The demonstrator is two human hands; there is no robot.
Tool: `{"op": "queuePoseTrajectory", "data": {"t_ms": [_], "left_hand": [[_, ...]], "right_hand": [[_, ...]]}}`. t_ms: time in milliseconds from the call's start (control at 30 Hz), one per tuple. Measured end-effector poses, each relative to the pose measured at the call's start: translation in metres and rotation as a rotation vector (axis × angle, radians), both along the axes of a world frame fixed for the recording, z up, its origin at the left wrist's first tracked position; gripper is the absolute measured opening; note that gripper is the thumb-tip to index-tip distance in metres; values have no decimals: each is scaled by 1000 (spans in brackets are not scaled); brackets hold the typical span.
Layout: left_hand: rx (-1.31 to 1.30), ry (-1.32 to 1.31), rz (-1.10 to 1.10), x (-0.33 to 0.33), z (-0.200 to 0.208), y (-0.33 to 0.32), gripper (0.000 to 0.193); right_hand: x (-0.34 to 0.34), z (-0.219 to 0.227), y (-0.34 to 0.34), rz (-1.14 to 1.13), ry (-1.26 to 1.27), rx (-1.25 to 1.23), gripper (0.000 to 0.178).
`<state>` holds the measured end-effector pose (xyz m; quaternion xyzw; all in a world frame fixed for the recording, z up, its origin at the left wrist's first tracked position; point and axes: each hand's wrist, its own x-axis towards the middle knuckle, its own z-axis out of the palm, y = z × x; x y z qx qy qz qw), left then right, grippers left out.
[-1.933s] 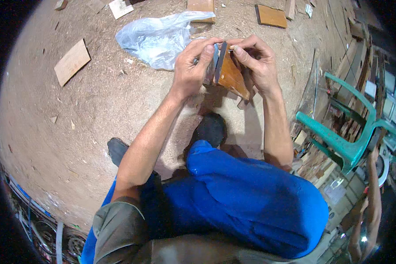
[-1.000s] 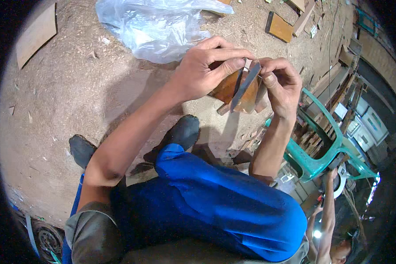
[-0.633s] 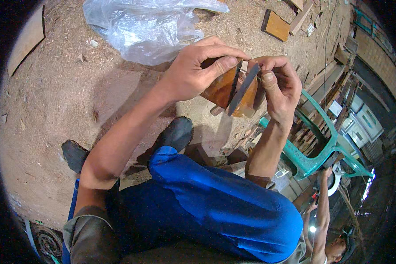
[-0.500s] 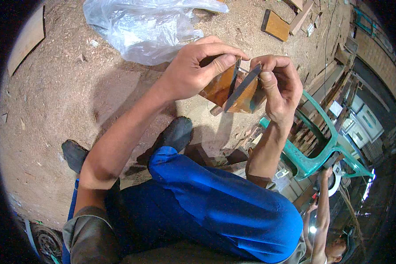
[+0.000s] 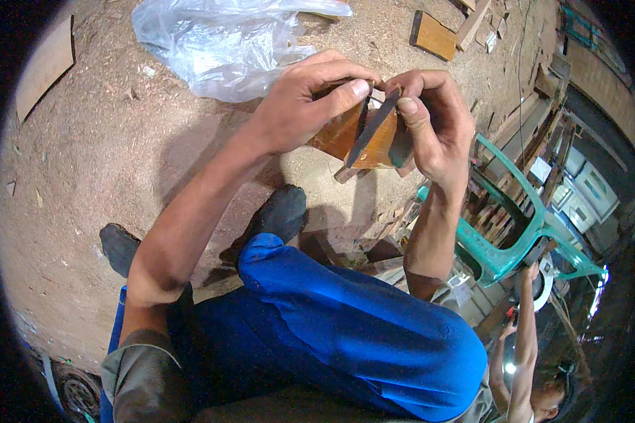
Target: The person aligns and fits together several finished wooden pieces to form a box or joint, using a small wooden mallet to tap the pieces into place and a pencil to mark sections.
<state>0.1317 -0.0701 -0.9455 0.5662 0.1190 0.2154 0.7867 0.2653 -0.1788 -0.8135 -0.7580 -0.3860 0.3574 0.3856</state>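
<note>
Left thumb and forefinger pinched down on the upper edge of the small wooden block, the other fingers curled in behind it and partly hidden. Right thumb and fingertips were pressed together on the thin dark strip, clamping it flat across the block's face. The left hand and right hand met nearly knuckle to knuckle, the block held in the air between them, well above the sawdust floor and over the person's dark shoe.

To do this well, I'd say the left hand had to stay the anchor, rigid, while the right kept the strip flush, pressure even along its length, no rocking on the corner. Thumbs should have stayed clear of the strip's edge.

The strip's long axis ran diagonally, upper end toward the fingertips at upper right, lower end pointing down-left toward the block's bottom corner. The block itself lay tilted, reddish-brown face up toward the camera. Farther out: a clear plastic bag lay on the floor beyond the hands, a green plastic chair to the right, and blue trousers below.
</note>
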Motion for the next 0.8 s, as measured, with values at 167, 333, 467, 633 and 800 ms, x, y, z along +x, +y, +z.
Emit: {"op": "queuePoseTrajectory", "data": {"t_ms": [167, 333, 467, 633, 800], "left_hand": [[48, -63, -71, -4, 6, 10, 24], [101, -13, -86, -6, 22, 17, 24], [194, 1, 85, -4, 27, 9, 21], [278, 50, 13, -10, 31, 13, 20], [434, -8, 53, -9, 35, 16, 14]], "right_hand": [[-1, -9, -3, -82, 71, 44, 11], [-4, -11, -7, -91, 42, 92, 11], [-2, -14, -8, -50, -29, 35, 12], [-8, -19, -10, -74, -10, 33, 13], [-10, -14, -14, -101, 46, 106, 14]]}}
